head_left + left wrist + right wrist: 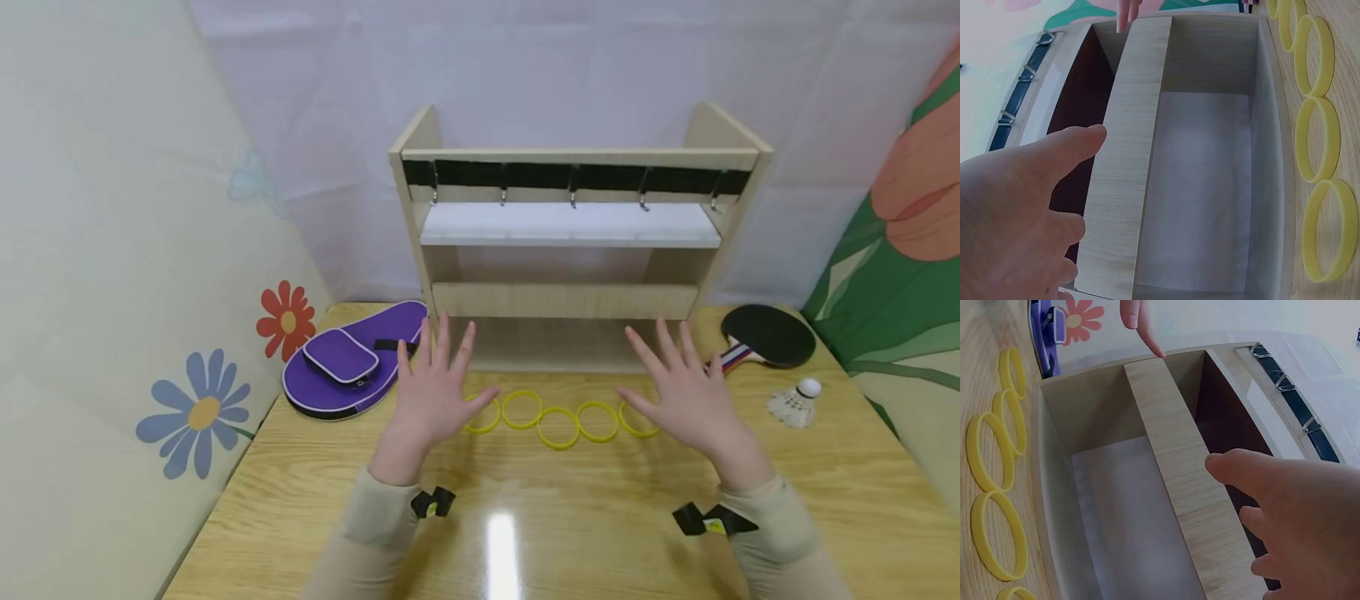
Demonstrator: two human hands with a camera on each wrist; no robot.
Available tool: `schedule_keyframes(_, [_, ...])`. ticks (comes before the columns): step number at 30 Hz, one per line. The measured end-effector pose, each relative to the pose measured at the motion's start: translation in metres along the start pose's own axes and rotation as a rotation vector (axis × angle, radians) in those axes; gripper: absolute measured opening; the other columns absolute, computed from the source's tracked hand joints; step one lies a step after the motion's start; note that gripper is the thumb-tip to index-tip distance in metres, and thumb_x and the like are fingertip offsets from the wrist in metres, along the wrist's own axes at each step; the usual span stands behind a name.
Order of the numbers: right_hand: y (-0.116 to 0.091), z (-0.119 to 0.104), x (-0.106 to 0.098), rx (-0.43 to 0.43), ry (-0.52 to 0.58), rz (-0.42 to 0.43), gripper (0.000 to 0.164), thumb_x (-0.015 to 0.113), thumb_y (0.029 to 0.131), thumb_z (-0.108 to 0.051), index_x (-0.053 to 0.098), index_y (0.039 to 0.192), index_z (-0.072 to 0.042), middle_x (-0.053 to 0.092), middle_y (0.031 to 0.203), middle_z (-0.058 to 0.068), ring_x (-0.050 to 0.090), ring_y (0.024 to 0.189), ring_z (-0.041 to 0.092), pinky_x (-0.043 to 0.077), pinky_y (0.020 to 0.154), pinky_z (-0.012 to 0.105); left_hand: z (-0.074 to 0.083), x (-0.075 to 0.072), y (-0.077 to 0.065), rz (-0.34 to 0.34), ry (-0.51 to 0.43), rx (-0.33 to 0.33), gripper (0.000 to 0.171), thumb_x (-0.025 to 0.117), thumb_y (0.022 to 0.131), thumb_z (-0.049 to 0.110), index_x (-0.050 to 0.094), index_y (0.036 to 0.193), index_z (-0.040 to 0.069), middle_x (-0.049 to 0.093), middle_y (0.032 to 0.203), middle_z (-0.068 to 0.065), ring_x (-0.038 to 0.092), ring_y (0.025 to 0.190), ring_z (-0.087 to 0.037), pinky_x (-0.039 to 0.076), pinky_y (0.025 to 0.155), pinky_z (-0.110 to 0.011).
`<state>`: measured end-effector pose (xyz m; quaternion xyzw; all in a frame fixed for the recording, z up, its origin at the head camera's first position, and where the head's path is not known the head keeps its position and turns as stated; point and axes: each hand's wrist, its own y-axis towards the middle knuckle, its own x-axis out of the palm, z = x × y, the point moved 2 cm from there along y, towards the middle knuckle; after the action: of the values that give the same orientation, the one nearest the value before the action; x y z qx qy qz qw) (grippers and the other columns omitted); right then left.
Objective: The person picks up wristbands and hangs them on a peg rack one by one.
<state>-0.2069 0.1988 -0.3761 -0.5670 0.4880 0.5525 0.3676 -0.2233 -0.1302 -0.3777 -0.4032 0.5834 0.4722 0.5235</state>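
Head view: a wood-grained table (pixel 585 517) carries, at its far side, a pale shelf unit (pixel 566 300) whose long axis runs left to right. Left of the unit lies a purple case (pixel 352 354), its narrow end directed away from the person and toward the unit. On the opposite side, a black-faced paddle (pixel 772 336) lies with its handle slanting leftward and nearer the person, the handle's end partly hidden by the right hand (pixel 690 404). Both this hand and the left hand (pixel 433 398) are raised over the table, fingers spread wide, holding nothing. Nearer the person than the paddle rests a shuttlecock (pixel 795 404), its cork directed away and slightly rightward. Five yellow rings (pixel 558 447) lie flat on the table just in front of the unit, largely between the two hands; the row's long axis runs left to right, roughly parallel to the unit's front edge. Being round, each ring has no long axis and points no particular way; its opening faces upward. The leftmost ring is nearest the left thumb, the rightmost nearest the right thumb, which partly covers it from above; the middle ring, set closest to the person, lies about equally far from either hand. Smallest are the metal hooks (pixel 573 196), spaced along the unit's upper bar.
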Motion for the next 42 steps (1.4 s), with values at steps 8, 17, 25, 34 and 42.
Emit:
schedule_keyframes(8, [0.000,0.001,-0.004,-0.021,0.039,0.034,0.085,0.048,0.096,-0.062,-0.001,0.159,-0.034,0.000,0.166,0.018,0.006,0.149,0.050,0.017,0.104,0.080,-0.004,-0.003,0.002,0.018,-0.041,0.009,0.095,0.043,0.090,0.074,0.001,0.160,0.025,-0.008,0.166,-0.018,-0.006,0.152,-0.041,0.004,0.117,-0.067])
schedule_keyframes(17, [0.002,0.004,-0.006,-0.066,0.196,0.070,0.086,0.059,0.097,-0.046,0.005,0.161,-0.024,0.006,0.164,0.025,0.011,0.146,0.053,0.024,0.106,0.075,-0.018,0.000,0.004,0.059,-0.205,0.001,0.095,0.049,0.093,0.066,-0.002,0.160,0.023,-0.008,0.165,-0.019,-0.006,0.151,-0.041,0.008,0.117,-0.066])
schedule_keyframes(25, [0.004,0.011,-0.005,-0.145,0.489,0.122,0.081,0.064,0.097,-0.029,0.014,0.160,-0.017,0.024,0.162,0.020,0.028,0.142,0.049,0.029,0.108,0.068,-0.042,-0.005,0.005,0.121,-0.538,0.053,0.095,0.059,0.097,0.042,-0.007,0.159,0.017,-0.003,0.166,-0.017,0.003,0.151,-0.040,0.018,0.118,-0.061])
schedule_keyframes(34, [0.001,0.027,0.003,-0.192,0.745,0.176,0.068,0.066,0.093,-0.005,0.034,0.153,-0.007,0.048,0.145,0.026,0.055,0.122,0.042,0.049,0.094,0.058,-0.079,-0.008,0.019,0.195,-0.906,0.044,0.090,0.064,0.097,0.025,-0.001,0.160,0.028,0.013,0.166,-0.009,0.027,0.148,-0.036,0.033,0.114,-0.056])
schedule_keyframes(42, [-0.002,0.044,0.016,-0.156,0.806,0.116,0.064,0.064,0.094,-0.005,0.036,0.151,-0.003,0.050,0.141,0.027,0.056,0.118,0.046,0.055,0.088,0.033,-0.101,0.000,0.038,0.210,-1.227,0.012,0.079,0.060,0.099,0.019,0.011,0.158,0.037,0.023,0.165,-0.004,0.030,0.148,-0.030,0.030,0.116,-0.053])
